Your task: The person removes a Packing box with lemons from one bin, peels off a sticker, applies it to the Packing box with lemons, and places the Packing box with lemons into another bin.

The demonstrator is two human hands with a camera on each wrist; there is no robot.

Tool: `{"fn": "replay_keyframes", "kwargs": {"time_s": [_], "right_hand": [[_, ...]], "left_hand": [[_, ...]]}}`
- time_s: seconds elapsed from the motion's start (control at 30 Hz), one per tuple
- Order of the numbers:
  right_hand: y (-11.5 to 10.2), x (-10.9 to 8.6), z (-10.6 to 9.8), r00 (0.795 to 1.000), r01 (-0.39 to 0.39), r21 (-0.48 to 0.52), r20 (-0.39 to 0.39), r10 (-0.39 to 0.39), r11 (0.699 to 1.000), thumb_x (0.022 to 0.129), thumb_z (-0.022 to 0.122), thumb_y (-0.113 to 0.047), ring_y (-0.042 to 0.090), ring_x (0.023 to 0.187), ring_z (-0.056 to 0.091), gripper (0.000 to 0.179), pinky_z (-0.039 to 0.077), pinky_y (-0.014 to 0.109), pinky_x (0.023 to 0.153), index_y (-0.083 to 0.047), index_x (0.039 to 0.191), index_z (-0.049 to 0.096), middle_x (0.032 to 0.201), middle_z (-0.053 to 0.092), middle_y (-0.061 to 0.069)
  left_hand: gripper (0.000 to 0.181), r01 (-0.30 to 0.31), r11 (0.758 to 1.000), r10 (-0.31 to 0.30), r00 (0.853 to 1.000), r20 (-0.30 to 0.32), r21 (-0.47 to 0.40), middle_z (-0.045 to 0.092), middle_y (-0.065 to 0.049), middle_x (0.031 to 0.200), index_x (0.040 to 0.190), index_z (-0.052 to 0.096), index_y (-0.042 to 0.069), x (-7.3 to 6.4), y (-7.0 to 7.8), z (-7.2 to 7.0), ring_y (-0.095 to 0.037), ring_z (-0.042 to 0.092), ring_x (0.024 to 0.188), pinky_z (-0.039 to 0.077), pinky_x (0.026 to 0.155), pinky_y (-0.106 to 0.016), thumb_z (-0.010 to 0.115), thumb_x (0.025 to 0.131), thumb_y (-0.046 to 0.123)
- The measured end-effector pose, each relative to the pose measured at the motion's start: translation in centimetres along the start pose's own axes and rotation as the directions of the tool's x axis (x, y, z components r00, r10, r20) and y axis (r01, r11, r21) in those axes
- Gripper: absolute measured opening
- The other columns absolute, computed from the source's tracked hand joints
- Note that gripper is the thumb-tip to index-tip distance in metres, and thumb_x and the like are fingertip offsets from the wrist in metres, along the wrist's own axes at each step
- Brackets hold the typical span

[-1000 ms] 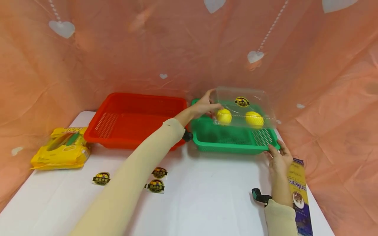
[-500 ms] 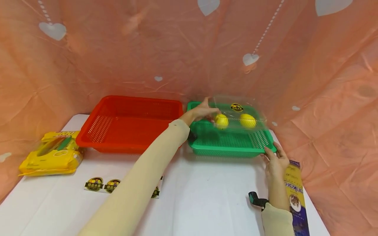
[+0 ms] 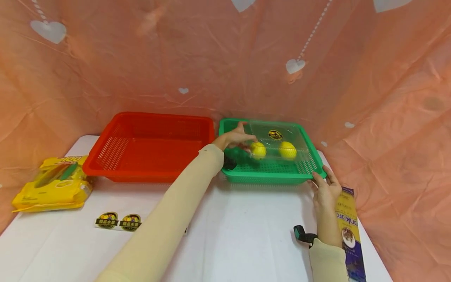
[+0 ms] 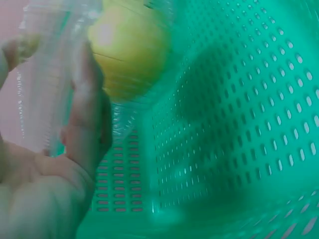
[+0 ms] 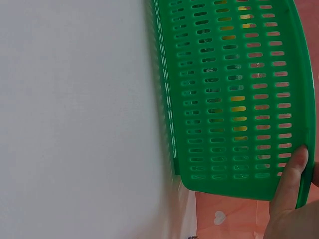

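My left hand (image 3: 234, 139) grips the left end of a clear plastic fruit box (image 3: 296, 133) with a black-and-gold label. Two round yellow fruits (image 3: 287, 150) show through its wall. The box is inside the outline of the green basket (image 3: 264, 179), tilted; in the left wrist view its near fruit (image 4: 132, 55) hangs above the perforated floor. Whether the box's far side touches the basket cannot be made out. At the basket's near right corner, my right hand (image 3: 327, 192) pinches the rim, thumb on the outer side wall in the right wrist view.
A red basket (image 3: 158, 176) stands left of the green one. Farther left lies a yellow packet (image 3: 53, 188). Label stickers (image 3: 119, 221) lie on the white table (image 3: 239, 235), partly behind the left sleeve. A purple-and-gold packet (image 3: 349, 231) lies beside the right forearm. Pink cloth hangs behind.
My left hand has lowered the fruit box from above the green basket's back rim down into the basket. The right hand keeps its hold on the corner. The head view has shifted slightly.
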State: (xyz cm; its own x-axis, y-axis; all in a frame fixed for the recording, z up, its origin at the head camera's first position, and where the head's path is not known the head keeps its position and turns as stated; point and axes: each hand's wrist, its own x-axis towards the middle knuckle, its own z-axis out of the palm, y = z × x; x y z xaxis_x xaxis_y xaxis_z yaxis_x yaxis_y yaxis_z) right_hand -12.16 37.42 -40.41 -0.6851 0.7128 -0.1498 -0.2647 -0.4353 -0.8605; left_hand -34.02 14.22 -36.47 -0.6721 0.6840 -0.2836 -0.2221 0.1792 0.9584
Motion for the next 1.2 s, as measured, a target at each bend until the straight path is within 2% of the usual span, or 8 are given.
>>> {"fn": "replay_keyframes", "kwargs": {"time_s": [0.23, 0.4, 0.5, 0.67, 0.77, 0.93, 1.03, 1.2], "right_hand": [[-0.1, -0.1, 0.3, 1.0, 0.002, 0.01, -0.011, -0.002, 1.0, 0.087, 0.066, 0.015, 0.014, 0.058, 0.064, 0.045, 0.056, 0.022, 0.053, -0.002, 0.128, 0.057, 0.118, 0.052, 0.012], [-0.1, -0.1, 0.3, 1.0, 0.018, 0.014, -0.01, -0.018, 1.0, 0.086, 0.067, 0.015, 0.015, 0.056, 0.064, 0.042, 0.056, 0.023, 0.051, -0.002, 0.124, 0.059, 0.114, 0.054, 0.011], [-0.1, -0.1, 0.2, 1.0, 0.019, 0.011, -0.01, -0.019, 1.0, 0.087, 0.066, 0.014, 0.014, 0.056, 0.064, 0.042, 0.056, 0.023, 0.052, -0.002, 0.125, 0.059, 0.113, 0.054, 0.012], [-0.1, -0.1, 0.2, 1.0, -0.001, 0.001, -0.015, 0.001, 1.0, 0.088, 0.066, 0.013, 0.013, 0.058, 0.064, 0.046, 0.056, 0.022, 0.053, -0.002, 0.13, 0.057, 0.116, 0.052, 0.011], [0.0, 0.0, 0.3, 1.0, -0.009, -0.013, -0.008, 0.009, 1.0, 0.088, 0.065, 0.013, 0.013, 0.059, 0.065, 0.047, 0.056, 0.022, 0.054, -0.003, 0.132, 0.056, 0.118, 0.052, 0.011], [0.1, 0.1, 0.6, 1.0, -0.012, -0.014, 0.006, 0.012, 1.0, 0.088, 0.066, 0.012, 0.013, 0.06, 0.064, 0.049, 0.056, 0.021, 0.054, -0.002, 0.133, 0.055, 0.12, 0.052, 0.011], [0.2, 0.1, 0.8, 1.0, -0.015, -0.012, 0.016, 0.015, 1.0, 0.088, 0.066, 0.012, 0.013, 0.06, 0.064, 0.05, 0.056, 0.021, 0.054, -0.002, 0.134, 0.055, 0.12, 0.052, 0.011], [0.3, 0.1, 1.0, 1.0, -0.022, -0.014, 0.022, 0.022, 1.0, 0.088, 0.067, 0.012, 0.013, 0.06, 0.065, 0.049, 0.056, 0.022, 0.054, -0.002, 0.133, 0.055, 0.12, 0.052, 0.012]], "left_hand": [[0.097, 0.045, 0.999, -0.045, 0.999, 0.025, 0.024, 0.029, -0.031, 0.148, 0.154, -0.006, 0.024, -0.3, -0.1, -0.4, -0.025, 0.064, 0.058, 0.06, 0.062, -0.036, 0.067, 0.092, 0.008], [0.096, 0.053, 0.998, -0.056, 0.997, 0.058, 0.041, 0.016, -0.029, 0.156, 0.153, -0.007, 0.025, -0.5, -0.1, -0.4, -0.026, 0.066, 0.06, 0.06, 0.069, -0.039, 0.066, 0.093, 0.008], [0.096, 0.059, 0.997, -0.063, 0.996, 0.064, 0.051, 0.01, -0.027, 0.158, 0.152, -0.007, 0.024, -0.6, -0.1, -0.3, -0.026, 0.065, 0.059, 0.059, 0.079, -0.045, 0.066, 0.093, 0.008], [0.095, 0.085, 0.994, -0.089, 0.994, 0.062, 0.067, 0.001, -0.022, 0.16, 0.153, -0.007, 0.025, -0.7, -0.1, -0.2, -0.027, 0.065, 0.062, 0.05, 0.096, -0.053, 0.065, 0.094, 0.007], [0.096, 0.106, 0.992, -0.11, 0.992, 0.064, 0.063, -0.003, -0.02, 0.161, 0.153, -0.007, 0.024, -0.8, -0.2, -0.2, -0.029, 0.065, 0.063, 0.05, 0.094, -0.051, 0.065, 0.093, 0.006], [0.098, 0.138, 0.989, -0.142, 0.987, 0.072, 0.051, -0.009, -0.02, 0.163, 0.153, -0.009, 0.023, -1.0, -0.2, -0.6, -0.031, 0.068, 0.067, 0.057, 0.084, -0.046, 0.066, 0.094, 0.005], [0.099, 0.155, 0.985, -0.16, 0.985, 0.069, 0.076, -0.009, -0.02, 0.163, 0.154, -0.012, 0.024, -1.2, -0.2, -0.8, -0.031, 0.069, 0.068, 0.058, 0.081, -0.043, 0.065, 0.094, 0.006], [0.103, 0.188, 0.971, -0.198, 0.978, 0.058, 0.144, -0.016, -0.012, 0.164, 0.154, -0.021, 0.024, -1.4, -0.1, -1.0, -0.029, 0.067, 0.075, 0.053, 0.095, -0.047, 0.063, 0.096, 0.01]]}}
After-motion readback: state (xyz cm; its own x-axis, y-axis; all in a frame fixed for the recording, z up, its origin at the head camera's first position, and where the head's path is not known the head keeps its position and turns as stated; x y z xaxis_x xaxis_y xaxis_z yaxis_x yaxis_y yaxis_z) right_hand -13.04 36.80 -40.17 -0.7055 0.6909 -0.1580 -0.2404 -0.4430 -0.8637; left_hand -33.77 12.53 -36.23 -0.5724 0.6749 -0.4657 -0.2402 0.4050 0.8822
